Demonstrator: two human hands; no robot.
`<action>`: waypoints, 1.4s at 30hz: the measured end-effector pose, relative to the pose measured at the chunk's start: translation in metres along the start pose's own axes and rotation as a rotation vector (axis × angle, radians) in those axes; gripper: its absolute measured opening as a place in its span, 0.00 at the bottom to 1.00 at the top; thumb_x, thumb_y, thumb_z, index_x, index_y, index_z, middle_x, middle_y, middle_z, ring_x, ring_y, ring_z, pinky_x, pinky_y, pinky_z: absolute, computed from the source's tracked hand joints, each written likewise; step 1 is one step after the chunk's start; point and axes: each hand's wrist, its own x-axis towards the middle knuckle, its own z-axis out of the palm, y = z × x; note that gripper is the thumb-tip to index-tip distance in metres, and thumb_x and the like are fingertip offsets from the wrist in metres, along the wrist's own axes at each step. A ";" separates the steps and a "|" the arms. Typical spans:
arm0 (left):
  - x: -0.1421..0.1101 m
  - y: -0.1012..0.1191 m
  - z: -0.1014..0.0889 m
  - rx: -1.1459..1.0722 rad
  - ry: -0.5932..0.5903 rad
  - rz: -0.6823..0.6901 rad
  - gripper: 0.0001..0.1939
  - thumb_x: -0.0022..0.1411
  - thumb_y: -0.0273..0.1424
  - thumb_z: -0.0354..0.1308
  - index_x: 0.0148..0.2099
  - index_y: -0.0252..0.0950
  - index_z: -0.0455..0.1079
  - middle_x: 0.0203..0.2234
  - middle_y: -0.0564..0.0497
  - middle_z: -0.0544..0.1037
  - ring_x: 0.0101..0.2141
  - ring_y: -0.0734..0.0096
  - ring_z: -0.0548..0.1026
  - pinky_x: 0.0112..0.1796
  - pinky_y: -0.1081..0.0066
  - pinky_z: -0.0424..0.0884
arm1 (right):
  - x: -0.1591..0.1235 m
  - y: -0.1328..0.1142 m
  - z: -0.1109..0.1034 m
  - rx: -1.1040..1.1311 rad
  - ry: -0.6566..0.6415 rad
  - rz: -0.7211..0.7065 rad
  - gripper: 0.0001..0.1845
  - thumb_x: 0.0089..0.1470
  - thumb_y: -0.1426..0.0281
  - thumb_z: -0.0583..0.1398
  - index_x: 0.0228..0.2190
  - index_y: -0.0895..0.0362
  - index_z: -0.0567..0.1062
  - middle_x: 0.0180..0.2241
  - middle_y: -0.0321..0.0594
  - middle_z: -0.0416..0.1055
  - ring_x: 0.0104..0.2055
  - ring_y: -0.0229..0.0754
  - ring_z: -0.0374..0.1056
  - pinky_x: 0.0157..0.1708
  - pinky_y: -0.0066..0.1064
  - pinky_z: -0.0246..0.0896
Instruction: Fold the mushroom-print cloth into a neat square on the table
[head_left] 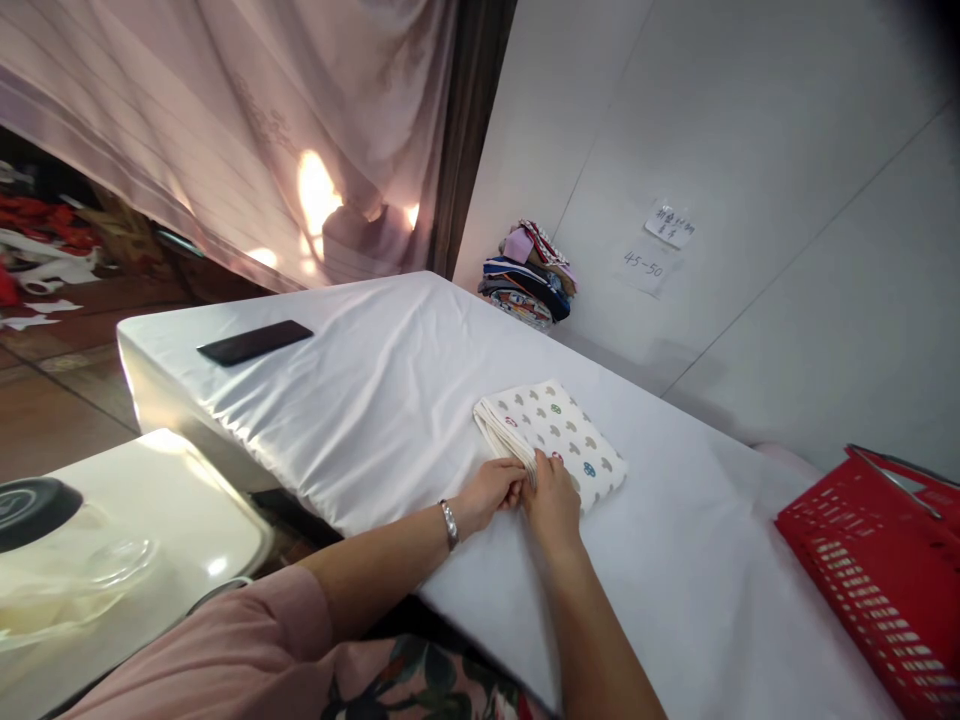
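So both hands are working the near corner of a folded cloth: the left hand has its fingers bunched and pinching the stacked edge, and the right hand is clamped on right next to it. The cloth lies just beyond the grip, a soft-looking, flat, four-sided bundle, off-white with grey mushroom shapes plus a few colored ones, layers showing along the side. Under it there's a smooth white cover, kinda rippled left of the grip. Farther off that way is a thin, dark, glossy slab. Past the grip, against the wall, sits a rumpled pile of folded fabrics. Container-wise, well right of the grip is a red plastic basket with slotted sides; can't make out its contents.
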 end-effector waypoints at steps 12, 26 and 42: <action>-0.007 0.004 -0.015 0.071 0.168 -0.071 0.06 0.50 0.27 0.52 0.34 0.35 0.64 0.13 0.60 0.63 0.13 0.80 0.60 0.17 0.76 0.50 | 0.003 0.006 0.005 0.031 0.055 0.008 0.15 0.60 0.68 0.49 0.46 0.56 0.67 0.43 0.42 0.68 0.45 0.43 0.64 0.37 0.29 0.54; -0.008 0.006 -0.014 -0.008 0.095 -0.087 0.05 0.46 0.30 0.54 0.25 0.35 0.60 0.15 0.59 0.62 0.16 0.83 0.59 0.17 0.78 0.50 | 0.001 0.005 0.004 0.059 0.075 0.002 0.16 0.59 0.69 0.49 0.47 0.56 0.67 0.43 0.43 0.68 0.46 0.42 0.63 0.40 0.29 0.55; 0.000 0.001 -0.010 0.026 -0.107 -0.013 0.07 0.46 0.31 0.54 0.22 0.36 0.58 0.11 0.61 0.57 0.13 0.82 0.55 0.17 0.75 0.46 | -0.001 -0.001 0.001 0.009 -0.003 0.005 0.22 0.56 0.65 0.52 0.52 0.57 0.62 0.46 0.48 0.64 0.48 0.46 0.61 0.37 0.31 0.57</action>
